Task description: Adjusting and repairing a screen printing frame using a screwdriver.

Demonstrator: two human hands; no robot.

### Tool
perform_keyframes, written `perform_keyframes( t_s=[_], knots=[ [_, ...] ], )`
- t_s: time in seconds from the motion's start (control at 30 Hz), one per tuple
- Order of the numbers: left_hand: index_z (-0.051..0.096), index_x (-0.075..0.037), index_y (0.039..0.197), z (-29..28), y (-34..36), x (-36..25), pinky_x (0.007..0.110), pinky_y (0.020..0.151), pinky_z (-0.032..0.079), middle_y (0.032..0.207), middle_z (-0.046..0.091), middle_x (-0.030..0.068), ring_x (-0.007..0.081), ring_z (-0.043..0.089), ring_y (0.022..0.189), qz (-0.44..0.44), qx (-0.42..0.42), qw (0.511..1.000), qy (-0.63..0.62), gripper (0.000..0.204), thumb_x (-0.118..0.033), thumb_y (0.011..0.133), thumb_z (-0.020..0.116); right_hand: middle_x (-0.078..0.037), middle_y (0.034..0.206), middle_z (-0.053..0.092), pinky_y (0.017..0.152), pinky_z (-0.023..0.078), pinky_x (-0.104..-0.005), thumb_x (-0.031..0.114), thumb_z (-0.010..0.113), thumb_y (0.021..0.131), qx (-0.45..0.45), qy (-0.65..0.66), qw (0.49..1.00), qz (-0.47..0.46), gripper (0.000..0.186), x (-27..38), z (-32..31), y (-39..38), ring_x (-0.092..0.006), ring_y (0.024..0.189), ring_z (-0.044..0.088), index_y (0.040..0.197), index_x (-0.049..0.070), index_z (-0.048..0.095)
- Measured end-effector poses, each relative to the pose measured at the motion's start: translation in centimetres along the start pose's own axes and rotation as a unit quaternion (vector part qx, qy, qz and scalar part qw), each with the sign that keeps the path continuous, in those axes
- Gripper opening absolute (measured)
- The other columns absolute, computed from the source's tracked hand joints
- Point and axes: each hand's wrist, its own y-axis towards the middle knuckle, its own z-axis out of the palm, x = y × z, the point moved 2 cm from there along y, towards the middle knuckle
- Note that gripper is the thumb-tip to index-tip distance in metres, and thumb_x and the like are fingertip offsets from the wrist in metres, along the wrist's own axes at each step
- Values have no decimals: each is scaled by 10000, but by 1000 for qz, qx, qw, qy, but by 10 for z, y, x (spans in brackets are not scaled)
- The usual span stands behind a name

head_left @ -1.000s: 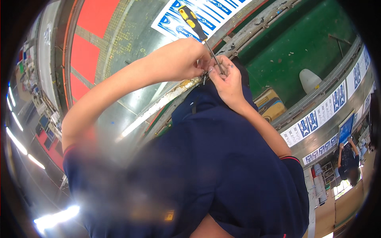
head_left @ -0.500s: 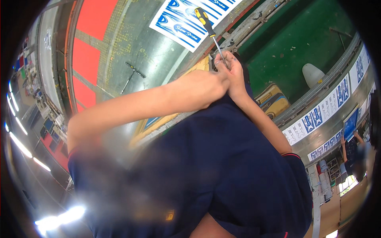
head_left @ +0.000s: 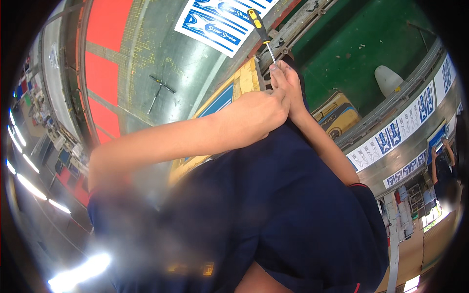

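Pinching a screwdriver [head_left: 262, 32] by its metal shaft, the right hand [head_left: 292, 82] in the head view has its fingers clamped; the left hand [head_left: 264, 111] curls against it, and its hold cannot be told. The yellow-and-black handle appears beside a printed sheet [head_left: 215, 30].

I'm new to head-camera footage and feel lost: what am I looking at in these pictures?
No robot here: these are a person's bare hands. Every picture comes from one fisheye camera worn on the head, looking down, so straight edges bend. The right hand holds a black-and-yellow screwdriver by its shaft. The left hand curls in front of the right, its grip hidden. On the grey table lie a blue-and-white printed sheet and a black T-shaped tool.
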Motion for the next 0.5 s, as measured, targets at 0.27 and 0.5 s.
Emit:
perform_keyframes(
  t_s=[0.27,0.5],
  knots=[
    [547,56,1027,8,5,4,536,775,573,1036,639,261,472,693,884,-89,-120,980,-131,179,-9,901,656,95,751,406,583,305,-244,181,608,1118,-18,-41,999,-13,313,-3,6,9,-8,685,348,829,133,497],
    [568,40,1036,13,3,-5,567,785,544,1000,642,245,478,683,887,-180,-159,967,-88,130,-45,969,640,44,752,484,638,385,-272,215,662,1070,-36,-64,997,-20,228,-14,-6,8,-56,727,413,914,56,612]
  ],
)
